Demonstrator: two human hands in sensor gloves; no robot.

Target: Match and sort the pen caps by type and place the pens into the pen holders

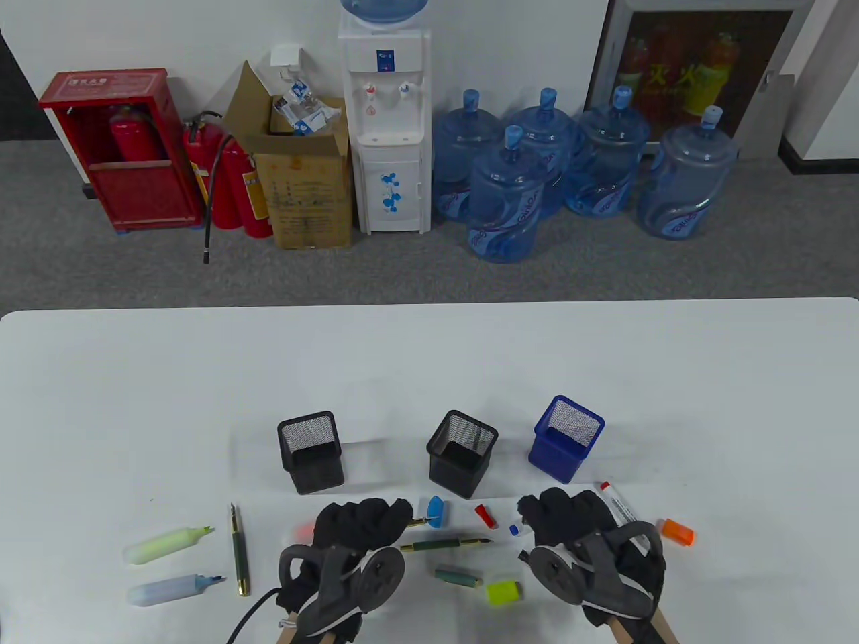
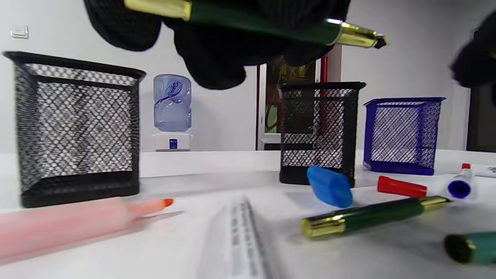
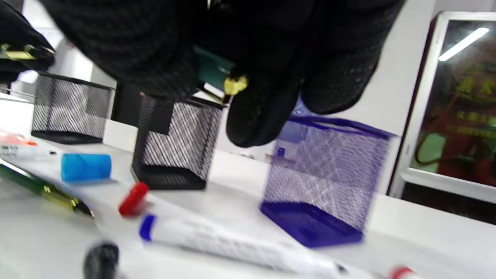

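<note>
My left hand grips a green fountain pen with gold trim, its nib pointing right. My right hand pinches a green cap with a gold clip, a little to the right of that nib. Three mesh holders stand behind the hands: a black one, a second black one and a blue one. Another green fountain pen lies uncapped between the hands, with a green cap just below it.
On the left lie a yellow highlighter, a blue highlighter and a green pen. A pink highlighter lies under my left hand. Blue cap, red cap, yellow cap, orange cap and a white marker are scattered nearby.
</note>
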